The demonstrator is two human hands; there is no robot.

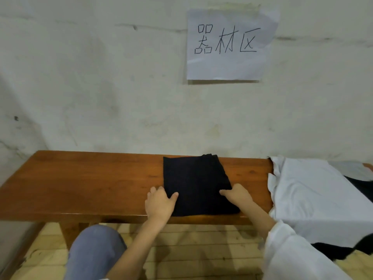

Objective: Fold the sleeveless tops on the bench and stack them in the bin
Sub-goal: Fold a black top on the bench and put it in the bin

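A black top (196, 182), folded into a rough rectangle, lies on the wooden bench (90, 178) near its front edge. My left hand (159, 203) holds its left front edge, thumb on top of the cloth and fingers at the side. My right hand (237, 196) holds the right front edge the same way, thumb on the cloth. A white top (310, 199) lies spread over the bench's right end and hangs over the front. More black cloth (361, 186) shows beneath it at the far right. No bin is in view.
The bench stands against a pale wall with a paper sign (228, 43) taped above it. The bench's left half shows bare wood. My knee in blue jeans (94, 251) is below the bench front, over a light tiled floor.
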